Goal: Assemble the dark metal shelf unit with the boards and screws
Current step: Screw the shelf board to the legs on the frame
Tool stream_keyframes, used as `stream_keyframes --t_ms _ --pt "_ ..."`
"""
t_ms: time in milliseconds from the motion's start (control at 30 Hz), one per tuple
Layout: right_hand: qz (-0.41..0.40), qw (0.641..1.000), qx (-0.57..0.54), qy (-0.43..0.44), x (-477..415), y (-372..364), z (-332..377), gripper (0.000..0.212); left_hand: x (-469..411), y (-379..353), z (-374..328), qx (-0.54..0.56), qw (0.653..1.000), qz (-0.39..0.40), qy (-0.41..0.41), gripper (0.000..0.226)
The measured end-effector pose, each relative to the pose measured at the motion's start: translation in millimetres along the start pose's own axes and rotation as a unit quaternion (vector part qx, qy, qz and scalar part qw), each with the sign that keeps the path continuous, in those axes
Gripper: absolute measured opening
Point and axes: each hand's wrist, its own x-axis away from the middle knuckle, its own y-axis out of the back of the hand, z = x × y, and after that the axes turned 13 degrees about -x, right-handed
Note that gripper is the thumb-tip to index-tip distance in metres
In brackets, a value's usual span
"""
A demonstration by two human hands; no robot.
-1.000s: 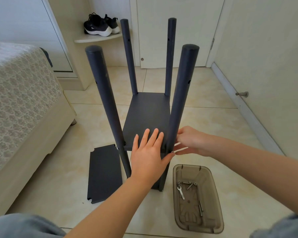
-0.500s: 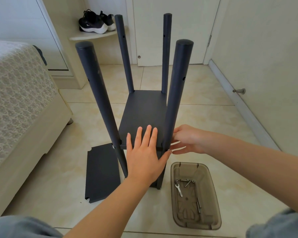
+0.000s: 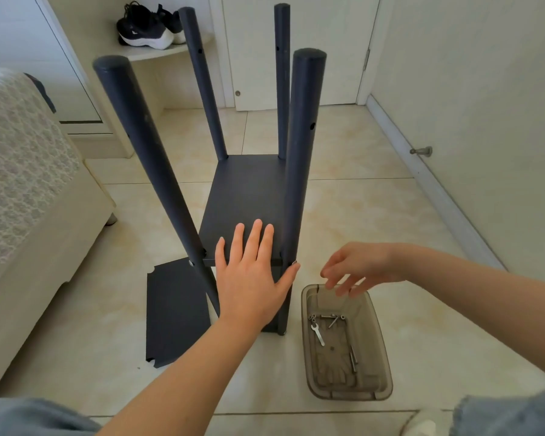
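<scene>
Away from the near right post, the right hand point(image 3: 356, 269) now hangs over the far rim of the smoky plastic tray point(image 3: 381, 357) on the floor, fingers loosely spread and curled downward, holding nothing. A second ago it was pinched against that post at board height. The left hand point(image 3: 252, 272) has stayed put: flat and open, palm pressing the near edge of the fitted board point(image 3: 243, 196), thumb touching the near right post point(image 3: 299, 171).

Inside the tray lie a few loose screws point(image 3: 328, 319), a small flat wrench point(image 3: 317, 334) and what looks like a hex key by the right wall. The shelf unit stands on the tiled floor with four dark posts upright, the one board seated low between them; the near left post point(image 3: 158, 171) leans outward in this wide view. A spare board point(image 3: 173, 313) lies flat on the floor just left of the unit, partly behind that post.

Judging from this, the next move is picking a screw. The risk is that only one flat palm steadies the frame: if it eases while the other hand fishes in the tray, the board corner could drop out of line with its post hole, or the posts could splay. Small screws could also slip from fingertips onto the tile.

No readable writing or brand shows on the unit, tray or tools; the sneakers point(image 3: 145, 29) on the corner ledge carry a small mark too blurred to read
</scene>
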Motion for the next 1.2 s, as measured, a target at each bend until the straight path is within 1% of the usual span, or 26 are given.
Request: stream_keyframes --t_ms 133,233,333,533,767,967,1067,1200 --pt "-0.056 0.998 0.028 -0.016 -28.0 8.9 -28.3 0.016 -1.1 1.5 -1.1 0.007 1.0 -0.007 0.006 0.085" --pt "-0.059 0.997 0.034 -0.048 -58.1 -6.5 -63.7 0.01 -1.2 -0.1 -2.0 0.009 1.0 -0.017 0.009 0.082" --pt "-0.068 0.994 0.043 -0.067 -86.4 -29.1 -97.1 0.016 -1.0 -1.1 -3.1 0.011 0.999 -0.028 0.013 0.081" --pt "-0.113 0.991 0.039 -0.058 -121.9 -66.8 -137.9 0.026 -2.4 -4.3 -6.4 0.006 1.0 -0.025 0.013 0.077" --pt "-0.166 0.984 0.053 -0.044 -150.4 -73.3 -154.3 0.026 0.4 -4.9 -6.5 0.012 0.999 -0.045 0.013 0.074" --pt "-0.169 0.984 0.064 -0.013 -166.8 -80.1 -171.4 0.024 1.1 -4.9 -6.8 0.004 0.999 -0.04 0.018 0.074" --pt "-0.179 0.982 0.068 0.006 -170.2 -82.6 -177.4 0.026 0.8 -5.3 -8.0 0.004 0.999 -0.045 0.018 0.073" --pt "-0.17 0.981 0.088 0.023 -171.2 -80.6 -179.3 0.024 -0.5 -6.2 -10.9 0.003 0.998 -0.054 0.022 0.073"
